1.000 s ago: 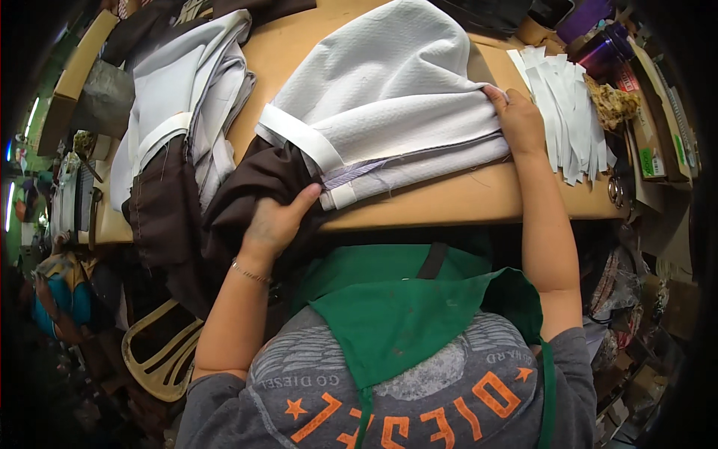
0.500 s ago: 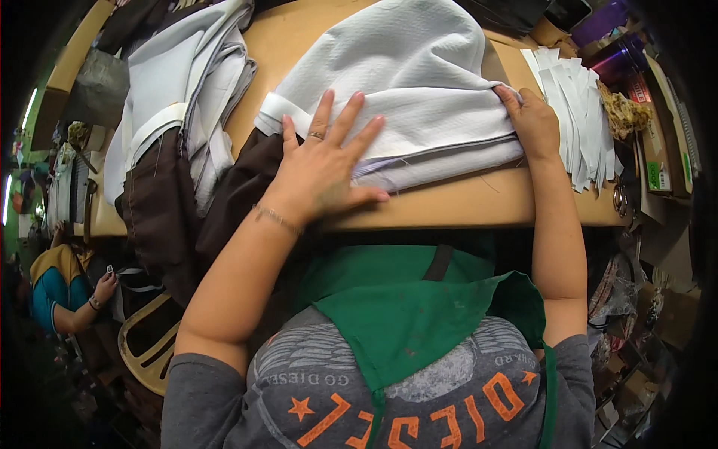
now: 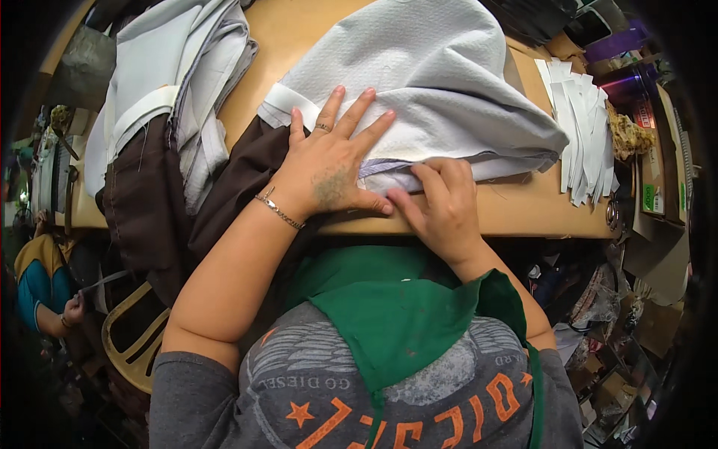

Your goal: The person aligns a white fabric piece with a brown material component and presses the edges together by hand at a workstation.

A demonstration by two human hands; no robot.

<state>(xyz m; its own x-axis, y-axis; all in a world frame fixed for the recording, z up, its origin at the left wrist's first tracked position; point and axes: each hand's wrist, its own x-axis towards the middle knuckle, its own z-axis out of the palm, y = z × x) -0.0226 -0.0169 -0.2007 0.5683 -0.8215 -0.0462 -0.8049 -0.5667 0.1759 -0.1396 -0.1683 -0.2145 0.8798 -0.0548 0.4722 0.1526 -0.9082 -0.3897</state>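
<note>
A piece of light grey-white textured cloth [image 3: 419, 67], joined to dark brown cloth [image 3: 239, 172], lies folded on the tan table. My left hand [image 3: 333, 161] rests flat on it with fingers spread, near a white band [image 3: 288, 101] at the seam. At the cloth's front edge, my right hand [image 3: 449, 206] has its fingers curled over a layer, its thumb close to my left thumb. A lilac striped strip shows between the layers there. What lies under the right fingertips is partly hidden.
A stack of similar white and brown pieces [image 3: 149, 67] lies to the left, its brown ends hanging over the table edge. White strips [image 3: 576, 127] lie at the right, beside scissors handles [image 3: 612, 215] and a cardboard box [image 3: 662, 157]. Another person's hand [image 3: 73, 308] is at far left.
My right hand has let go of the cloth's right end and come left along the front edge, close to my left hand. The right end now spreads farther right. My left hand stays flat.
</note>
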